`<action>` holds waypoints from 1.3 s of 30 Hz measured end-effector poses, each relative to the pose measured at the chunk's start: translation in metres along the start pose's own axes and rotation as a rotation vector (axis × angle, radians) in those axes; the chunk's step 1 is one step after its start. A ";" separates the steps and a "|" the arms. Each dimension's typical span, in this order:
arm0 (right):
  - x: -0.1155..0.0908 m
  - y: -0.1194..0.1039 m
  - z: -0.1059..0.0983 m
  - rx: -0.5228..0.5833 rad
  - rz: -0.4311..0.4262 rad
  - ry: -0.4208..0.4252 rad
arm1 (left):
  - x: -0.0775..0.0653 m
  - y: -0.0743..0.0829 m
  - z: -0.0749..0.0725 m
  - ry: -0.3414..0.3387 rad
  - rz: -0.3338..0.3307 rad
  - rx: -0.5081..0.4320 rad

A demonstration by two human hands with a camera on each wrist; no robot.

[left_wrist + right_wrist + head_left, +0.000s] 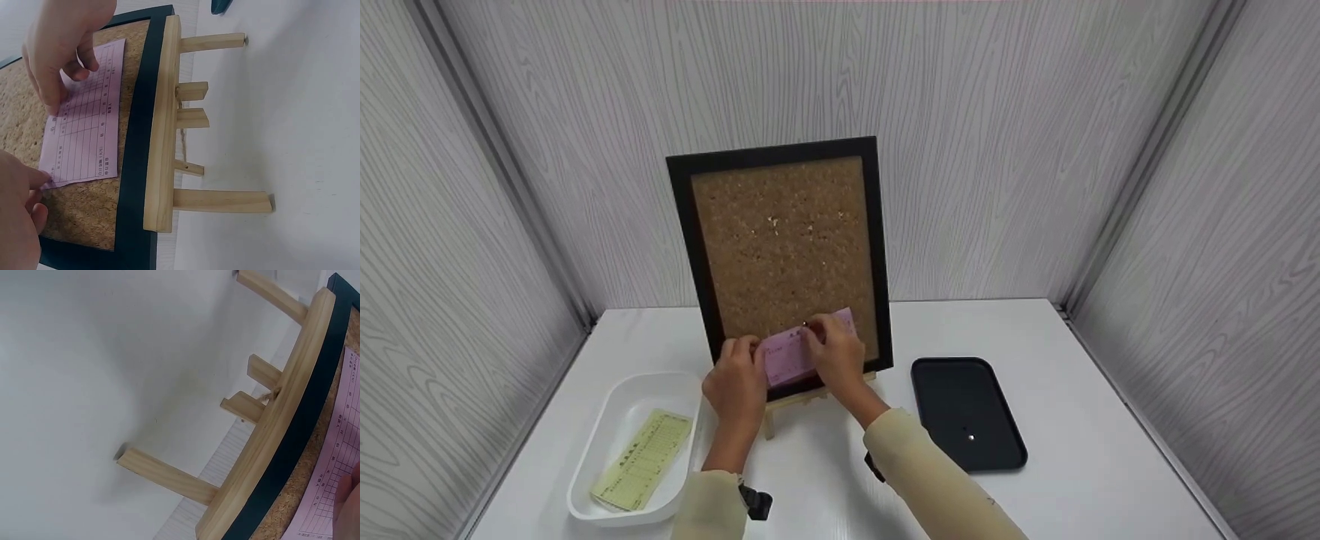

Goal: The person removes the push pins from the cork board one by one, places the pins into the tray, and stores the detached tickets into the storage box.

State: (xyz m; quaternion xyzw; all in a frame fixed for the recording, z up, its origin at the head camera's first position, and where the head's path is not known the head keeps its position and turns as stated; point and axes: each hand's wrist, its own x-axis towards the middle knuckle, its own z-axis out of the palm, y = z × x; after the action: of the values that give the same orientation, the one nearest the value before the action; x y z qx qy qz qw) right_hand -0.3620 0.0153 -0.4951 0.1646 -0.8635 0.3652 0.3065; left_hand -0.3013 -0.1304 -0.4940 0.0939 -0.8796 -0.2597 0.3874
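Note:
A pink printed slip (787,358) lies tilted against the lower part of a black-framed cork board (780,255). At the slip's left end my left hand (737,379) holds the corner, fingers bent and a fingertip on the paper (90,124). My right hand (836,352) is at the slip's upper edge, thumb and forefinger pinching a tiny shiny thumbtack (805,324) against it. The tack is mostly hidden by the fingertips. In the right wrist view only a bit of the right hand (347,509) shows, over the slip.
A small wooden easel (163,129) carries the board. To the left, a white tray (592,442) holds a yellow printed slip (645,457). On the right lies a black tray (964,390) with a small shiny piece (971,437) on it. Wood-grain panels enclose the white table (1080,420).

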 end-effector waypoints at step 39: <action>0.001 -0.004 0.005 -0.106 -0.129 0.103 | 0.009 0.001 -0.012 -0.063 -0.062 -0.095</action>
State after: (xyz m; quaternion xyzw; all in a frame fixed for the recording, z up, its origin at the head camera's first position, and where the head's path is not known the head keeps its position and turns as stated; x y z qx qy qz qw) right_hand -0.3630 0.0087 -0.4955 0.1845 -0.8524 0.3063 0.3815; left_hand -0.2990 -0.1376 -0.4808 0.0945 -0.8747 -0.3159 0.3551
